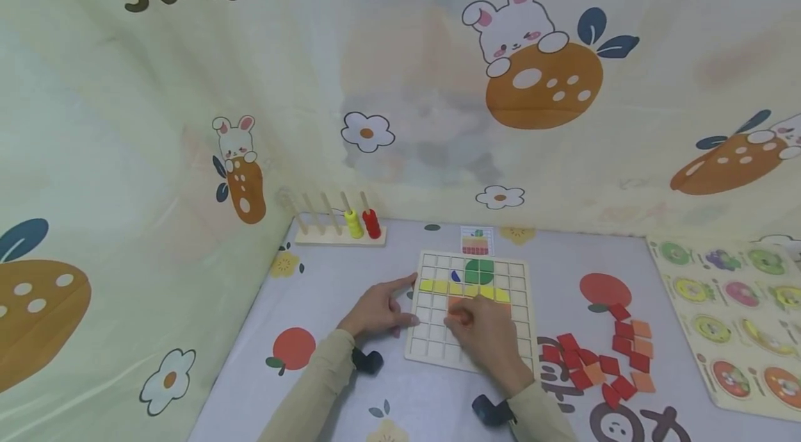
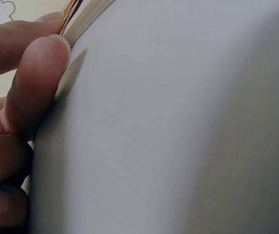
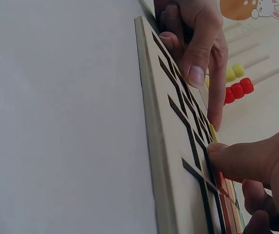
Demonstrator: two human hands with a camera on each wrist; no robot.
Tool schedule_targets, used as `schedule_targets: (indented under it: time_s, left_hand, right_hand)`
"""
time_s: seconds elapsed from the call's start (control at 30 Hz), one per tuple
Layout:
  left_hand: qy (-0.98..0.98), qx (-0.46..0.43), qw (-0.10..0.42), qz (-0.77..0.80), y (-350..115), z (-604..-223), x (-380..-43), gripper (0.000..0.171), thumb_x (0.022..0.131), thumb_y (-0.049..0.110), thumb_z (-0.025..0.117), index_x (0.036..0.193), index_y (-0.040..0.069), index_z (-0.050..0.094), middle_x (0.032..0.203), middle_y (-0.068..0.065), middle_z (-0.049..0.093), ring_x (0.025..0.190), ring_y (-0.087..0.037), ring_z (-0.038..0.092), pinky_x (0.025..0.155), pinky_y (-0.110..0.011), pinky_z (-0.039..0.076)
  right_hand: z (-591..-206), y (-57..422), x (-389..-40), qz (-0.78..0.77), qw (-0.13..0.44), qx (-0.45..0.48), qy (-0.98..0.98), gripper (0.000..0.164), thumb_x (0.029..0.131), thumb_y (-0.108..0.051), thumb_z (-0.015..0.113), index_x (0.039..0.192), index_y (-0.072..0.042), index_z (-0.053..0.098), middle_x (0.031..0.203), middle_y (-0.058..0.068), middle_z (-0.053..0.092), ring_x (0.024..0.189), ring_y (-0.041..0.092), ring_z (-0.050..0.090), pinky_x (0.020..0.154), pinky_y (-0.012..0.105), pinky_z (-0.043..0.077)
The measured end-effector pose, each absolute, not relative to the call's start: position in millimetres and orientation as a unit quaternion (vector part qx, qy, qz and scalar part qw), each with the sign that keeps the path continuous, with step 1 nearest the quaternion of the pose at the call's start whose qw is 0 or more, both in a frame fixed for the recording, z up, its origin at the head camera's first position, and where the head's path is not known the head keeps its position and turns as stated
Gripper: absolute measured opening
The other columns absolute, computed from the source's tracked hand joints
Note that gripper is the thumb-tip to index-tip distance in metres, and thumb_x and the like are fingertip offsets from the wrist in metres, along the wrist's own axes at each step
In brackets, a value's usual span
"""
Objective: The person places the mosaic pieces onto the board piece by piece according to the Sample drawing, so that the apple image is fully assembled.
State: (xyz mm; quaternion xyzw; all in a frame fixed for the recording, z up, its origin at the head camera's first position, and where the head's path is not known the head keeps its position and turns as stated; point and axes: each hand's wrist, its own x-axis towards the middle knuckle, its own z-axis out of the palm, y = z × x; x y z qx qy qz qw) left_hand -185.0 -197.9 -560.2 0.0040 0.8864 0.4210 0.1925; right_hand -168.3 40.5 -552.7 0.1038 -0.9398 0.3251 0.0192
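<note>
A white square grid board [image 1: 432, 352] lies on the table, partly filled with green [image 1: 478, 272], yellow [image 1: 441, 286], blue [image 1: 455, 276] and orange pieces. At its left edge my left hand [image 1: 378, 310] rests, index finger and thumb stretched out against the rim. In the left wrist view, the thumb [image 2: 39, 80] touches the board's edge. Over the board's middle, my right hand [image 1: 491, 338] has bent fingers around an orange tile [image 1: 464, 317] at the grid, which they largely hide. In the right wrist view, the right thumb [image 3: 241, 158] presses down at the grid cells.
Loose red tiles [image 1: 572, 360] and orange tiles [image 1: 642, 347] lie right of the board. A small picture card [image 1: 477, 242] sits behind it. A peg stand [image 1: 341, 237] with yellow and red beads is at the back left. A food-picture board [image 1: 719, 331] lies far right.
</note>
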Motion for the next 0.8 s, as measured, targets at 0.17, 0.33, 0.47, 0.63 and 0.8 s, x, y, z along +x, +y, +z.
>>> schedule_targets:
  time_s: [0.17, 0.33, 0.47, 0.63, 0.8]
  left_hand:
    - [0.888, 0.004, 0.190, 0.419, -197.8, -558.3, -185.2, 0.091, 0.086, 0.036, 0.089, 0.163, 0.038, 0.042, 0.062, -0.002, 0.067, 0.053, -0.018, 0.064, 0.067, -0.031, 0.045]
    - [0.887, 0.008, 0.188, 0.422, -198.5, -558.7, -184.1, 0.091, 0.086, 0.035, 0.089, 0.163, 0.038, 0.041, 0.062, -0.002, 0.068, 0.053, -0.018, 0.065, 0.066, -0.030, 0.044]
    - [0.885, 0.009, 0.188, 0.425, -197.5, -561.4, -182.9, 0.092, 0.085, 0.035, 0.090, 0.163, 0.038, 0.041, 0.063, -0.001, 0.068, 0.054, -0.018, 0.065, 0.067, -0.030, 0.045]
    - [0.885, 0.010, 0.187, 0.426, -196.5, -562.4, -181.9, 0.092, 0.085, 0.035, 0.090, 0.164, 0.036, 0.041, 0.063, -0.001, 0.068, 0.054, -0.018, 0.066, 0.069, -0.031, 0.046]
    - [0.890, 0.021, 0.178, 0.419, -196.8, -561.4, -183.5, 0.091, 0.087, 0.035, 0.089, 0.164, 0.032, 0.041, 0.061, -0.001, 0.068, 0.053, -0.017, 0.065, 0.071, -0.031, 0.045]
  right_hand:
    - [-553.3, 40.7, -169.7, 0.329, 0.018, 0.100, -0.939, 0.017, 0.087, -0.023, 0.088, 0.101, -0.014, 0.083, 0.084, -0.004, 0.069, 0.073, 0.012, 0.055, 0.067, 0.029, 0.045]
    - [-554.0, 40.4, -169.0, 0.334, 0.012, 0.093, -0.938, 0.017, 0.088, -0.023, 0.088, 0.101, -0.016, 0.082, 0.082, -0.005, 0.069, 0.071, 0.010, 0.054, 0.066, 0.028, 0.044]
    - [-554.5, 43.2, -166.6, 0.340, 0.001, 0.096, -0.936, 0.022, 0.088, -0.022, 0.087, 0.109, -0.016, 0.082, 0.084, -0.006, 0.070, 0.072, 0.010, 0.055, 0.066, 0.027, 0.044]
    - [-551.3, 54.9, -161.0, 0.358, -0.008, 0.110, -0.927, 0.035, 0.092, -0.028, 0.085, 0.125, -0.020, 0.078, 0.099, -0.006, 0.074, 0.083, 0.010, 0.058, 0.074, 0.029, 0.048]
    - [-538.7, 82.7, -153.8, 0.371, -0.004, 0.083, -0.925, 0.041, 0.093, -0.034, 0.084, 0.130, -0.020, 0.077, 0.097, -0.003, 0.072, 0.086, 0.015, 0.057, 0.074, 0.029, 0.048]
